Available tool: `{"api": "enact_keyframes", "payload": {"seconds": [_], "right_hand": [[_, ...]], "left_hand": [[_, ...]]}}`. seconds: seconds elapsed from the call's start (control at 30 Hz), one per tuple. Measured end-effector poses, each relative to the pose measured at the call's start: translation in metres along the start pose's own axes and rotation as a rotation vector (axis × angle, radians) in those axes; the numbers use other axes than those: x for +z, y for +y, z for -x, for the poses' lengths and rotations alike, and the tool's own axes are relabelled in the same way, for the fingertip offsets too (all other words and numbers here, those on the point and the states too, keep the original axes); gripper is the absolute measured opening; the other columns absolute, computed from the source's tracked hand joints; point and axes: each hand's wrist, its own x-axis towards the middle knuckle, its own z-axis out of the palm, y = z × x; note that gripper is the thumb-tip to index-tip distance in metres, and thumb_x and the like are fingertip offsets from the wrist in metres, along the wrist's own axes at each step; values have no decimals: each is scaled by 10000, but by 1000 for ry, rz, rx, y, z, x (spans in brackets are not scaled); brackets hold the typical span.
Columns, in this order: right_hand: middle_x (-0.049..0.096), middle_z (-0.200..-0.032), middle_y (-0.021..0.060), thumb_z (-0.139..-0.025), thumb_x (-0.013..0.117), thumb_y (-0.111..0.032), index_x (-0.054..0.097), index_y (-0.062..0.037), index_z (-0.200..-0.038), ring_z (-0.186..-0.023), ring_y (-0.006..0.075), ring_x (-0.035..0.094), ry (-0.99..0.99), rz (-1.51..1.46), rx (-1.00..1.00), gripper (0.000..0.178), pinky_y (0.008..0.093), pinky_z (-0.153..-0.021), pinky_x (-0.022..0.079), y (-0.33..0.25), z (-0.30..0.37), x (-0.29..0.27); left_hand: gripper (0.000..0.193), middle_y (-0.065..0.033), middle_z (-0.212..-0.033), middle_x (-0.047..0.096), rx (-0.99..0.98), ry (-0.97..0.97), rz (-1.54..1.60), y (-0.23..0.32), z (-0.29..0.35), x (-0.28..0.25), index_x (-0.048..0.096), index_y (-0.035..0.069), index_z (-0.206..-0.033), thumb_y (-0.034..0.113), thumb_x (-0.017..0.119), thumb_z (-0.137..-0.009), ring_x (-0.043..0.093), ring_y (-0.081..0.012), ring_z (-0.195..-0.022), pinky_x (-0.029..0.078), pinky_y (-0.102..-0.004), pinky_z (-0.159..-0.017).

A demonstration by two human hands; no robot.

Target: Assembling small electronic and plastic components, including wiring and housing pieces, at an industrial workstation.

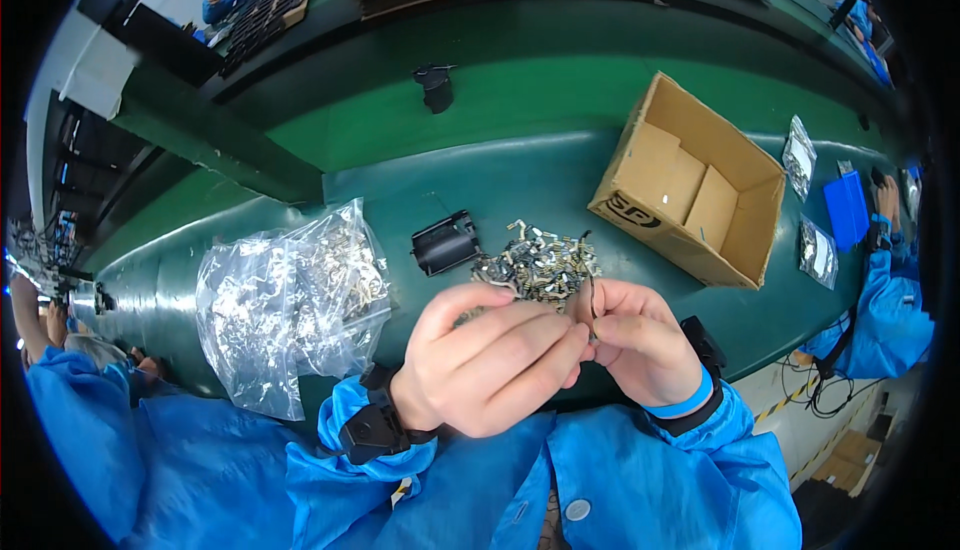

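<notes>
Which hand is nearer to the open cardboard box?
Right. The right hand sits below and just left of the cardboard box; the left hand lies farther left.

The left hand (pixel 490 360) is covering most of the small thin metal part (pixel 592 312) pinched between both hands, so its shape is staying unclear; only a dark sliver is showing against the right hand (pixel 640 345). The left fingers are also hiding the near edge of the heap of small silvery metal clips (pixel 540 262). The pieces inside the crinkled clear plastic bag (pixel 285 300) are blurring into glare, too small to tell apart. Far left, the stack of dark flat trays (pixel 265 5) is running off the top edge. At the right rim, another person's blue sleeve (pixel 880 310) is getting cut off.
</notes>
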Motion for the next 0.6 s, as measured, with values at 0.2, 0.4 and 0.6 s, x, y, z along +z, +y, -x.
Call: {"api": "enact_keyframes", "payload": {"seconds": [0.2, 0.4, 0.6], "right_hand": [[638, -830, 66, -946, 546, -185, 555, -36, -918, -812, 187, 667, -78, 88, 177, 152, 293, -761, 504, 3, -13, 11], [645, -800, 45, -925, 595, -215, 567, -41, -916, -725, 132, 616, 116, 793, -77, 176, 265, -675, 461, -2, -61, 11], [602, -1001, 89, -719, 735, -226, 603, -61, -968, -1049, 284, 529, 313, 1737, -362, 326, 414, -910, 395, 20, -91, 17]], "left_hand": [[232, -6, -918, 695, -93, 21, 64, -2, 26, -13, 701, 117, -921, 68, 757, -701, 671, -140, -799, 433, -312, -823], [123, -94, -860, 651, -618, 431, 228, -27, 61, -16, 593, 23, -900, -42, 623, -800, 630, -163, -773, 464, -312, -768], [199, -114, -1168, 603, -1094, 598, 799, -62, 63, 14, 548, 24, -1151, 25, 515, -955, 541, -179, -1145, 396, -294, -977]]}}
